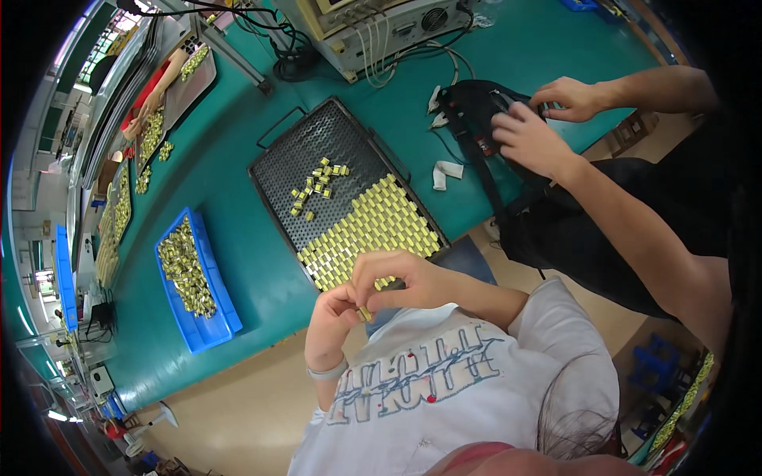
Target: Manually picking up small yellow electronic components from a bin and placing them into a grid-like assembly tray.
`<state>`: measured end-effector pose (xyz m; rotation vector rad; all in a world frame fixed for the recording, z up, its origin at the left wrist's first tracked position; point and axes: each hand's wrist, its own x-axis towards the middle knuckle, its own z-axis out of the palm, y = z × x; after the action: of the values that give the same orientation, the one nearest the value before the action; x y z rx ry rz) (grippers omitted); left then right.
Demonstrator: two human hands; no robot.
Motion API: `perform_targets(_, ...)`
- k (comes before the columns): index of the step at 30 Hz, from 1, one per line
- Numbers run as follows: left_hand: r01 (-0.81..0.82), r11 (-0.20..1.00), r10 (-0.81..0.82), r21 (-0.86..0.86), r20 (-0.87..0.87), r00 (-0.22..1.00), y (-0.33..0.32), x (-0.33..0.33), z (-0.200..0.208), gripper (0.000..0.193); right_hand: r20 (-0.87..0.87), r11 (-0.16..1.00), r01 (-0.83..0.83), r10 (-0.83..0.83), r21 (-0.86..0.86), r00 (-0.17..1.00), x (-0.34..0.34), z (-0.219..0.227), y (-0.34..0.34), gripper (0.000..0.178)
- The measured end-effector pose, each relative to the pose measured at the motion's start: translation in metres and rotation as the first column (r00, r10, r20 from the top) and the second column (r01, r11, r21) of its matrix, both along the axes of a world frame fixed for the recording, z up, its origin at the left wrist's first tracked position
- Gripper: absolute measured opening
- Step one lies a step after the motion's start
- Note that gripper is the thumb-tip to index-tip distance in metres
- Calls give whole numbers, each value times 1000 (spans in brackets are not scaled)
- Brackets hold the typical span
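Close in front of my chest, my left hand [332, 316] and my right hand [409, 279] meet at their fingertips. Both are closed in a pinch around a small yellow component [364, 314], mostly covered by the fingers. Just beyond them lies a black perforated tray [278, 170] with a wire handle. Tight slanting rows of yellow-and-silver components [377, 218] cover its near and right part. A loose scatter of the same components [317, 186] sits in its middle. My hands hide part of the tray's near edge.
To the left, a blue bin [214, 333] holds a heap of components. At right, another person's hands [536, 143] are over a black bag [476, 107]. A bent white piece [447, 173] lies near it. Behind stand a grey instrument [405, 51] and cables. Another worker's hands [147, 111] are far left.
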<state>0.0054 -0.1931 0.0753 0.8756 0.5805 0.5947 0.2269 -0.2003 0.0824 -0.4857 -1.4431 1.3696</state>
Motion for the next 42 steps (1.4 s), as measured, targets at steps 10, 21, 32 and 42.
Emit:
perform_targets(10, 39, 999, -38, 17, -11, 999, 4, -8, -4, 39, 16, 996, -30, 32, -88, 999, -3, -2, -1, 8)
perform_targets(21, 14, 996, 5, 85, -211, 977, 11, -14, 7, 32, 176, 998, 60, -62, 14, 982, -11, -9, 4, 6)
perform_targets(32, -185, 977, 204, 106, -211, 956, 13, -9, 2, 23, 235, 960, 255, -275, 115, 932, -17, -10, 0, 11)
perform_targets(42, -280, 936, 320, 215, -179, 930, 4, -1, 7, 27, 209, 947, 297, -318, 125, 925, -18, -9, -2, 15)
